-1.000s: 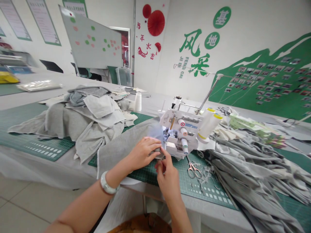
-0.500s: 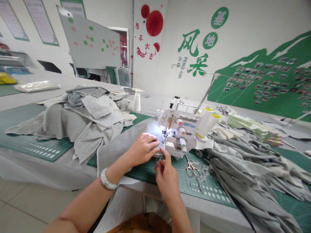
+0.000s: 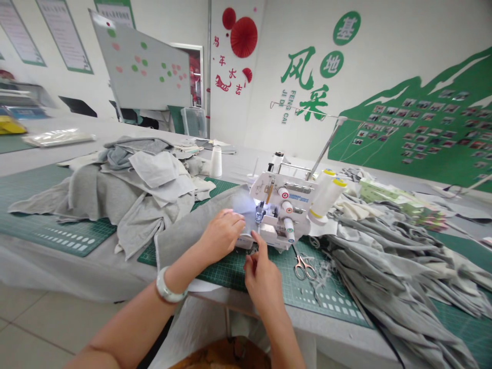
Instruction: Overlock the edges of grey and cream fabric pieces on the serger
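Head view: right hand point(image 3: 265, 279) nearest, index straight out, tip by the cloth's near edge at the machine, other fingers curled; can't tell if it pinches anything. Left hand point(image 3: 221, 236) slightly farther, palm down on the grey cloth point(image 3: 192, 230), fingers together and bent; press or pinch, can't tell.

Change vs half a second ago: left fingertips shifted left, off the right index, so a gap now separates the hands. My read: left is re-placing its hold, cloth still at the machine.

Scissors point(image 3: 305, 270) on the cutting mat point(image 3: 226, 271), loops toward the person, scraps point(image 3: 325, 279) just beside.

Cloth sits on the desk point(image 3: 238, 164), partly over the mat. Long axis oblique, near-left to far-right, right end pointing at the needle area of the sewing machine point(image 3: 274, 218). Bright blur there; can't tell if the edge is under the foot.

Farther: fabric heaps left point(image 3: 100, 189) and right, thread cones point(image 3: 323, 197) beside the machine, whiteboard point(image 3: 149, 72) at back.
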Demonstrator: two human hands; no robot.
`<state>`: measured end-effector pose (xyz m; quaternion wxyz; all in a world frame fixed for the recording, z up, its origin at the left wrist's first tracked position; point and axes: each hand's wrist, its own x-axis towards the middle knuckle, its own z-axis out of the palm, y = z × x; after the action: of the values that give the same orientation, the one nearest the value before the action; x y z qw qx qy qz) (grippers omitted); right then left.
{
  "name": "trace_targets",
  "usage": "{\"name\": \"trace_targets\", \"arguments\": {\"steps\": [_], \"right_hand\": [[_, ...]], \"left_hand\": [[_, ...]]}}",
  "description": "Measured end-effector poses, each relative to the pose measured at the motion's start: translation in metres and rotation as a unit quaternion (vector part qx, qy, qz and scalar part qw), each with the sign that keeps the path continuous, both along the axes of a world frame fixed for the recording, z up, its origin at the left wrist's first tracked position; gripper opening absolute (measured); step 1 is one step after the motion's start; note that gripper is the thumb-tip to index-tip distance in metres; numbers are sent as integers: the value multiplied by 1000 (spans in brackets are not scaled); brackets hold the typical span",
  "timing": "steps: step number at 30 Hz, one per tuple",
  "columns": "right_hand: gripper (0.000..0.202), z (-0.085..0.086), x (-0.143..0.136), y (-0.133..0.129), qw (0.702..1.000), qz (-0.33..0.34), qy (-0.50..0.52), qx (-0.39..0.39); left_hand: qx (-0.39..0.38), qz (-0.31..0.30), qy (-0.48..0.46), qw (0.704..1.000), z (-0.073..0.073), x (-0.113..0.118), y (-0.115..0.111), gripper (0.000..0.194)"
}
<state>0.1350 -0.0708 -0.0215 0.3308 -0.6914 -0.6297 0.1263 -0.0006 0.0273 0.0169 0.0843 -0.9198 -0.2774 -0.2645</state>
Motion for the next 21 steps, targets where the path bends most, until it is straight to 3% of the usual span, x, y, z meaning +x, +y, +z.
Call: {"name": "trace_targets", "arguments": {"steps": [21], "right_hand": [[62,25,-19,9,973,-64,-196,-109]], "left_hand": [[-79,22,-43,996,0,0,13,31]]}}
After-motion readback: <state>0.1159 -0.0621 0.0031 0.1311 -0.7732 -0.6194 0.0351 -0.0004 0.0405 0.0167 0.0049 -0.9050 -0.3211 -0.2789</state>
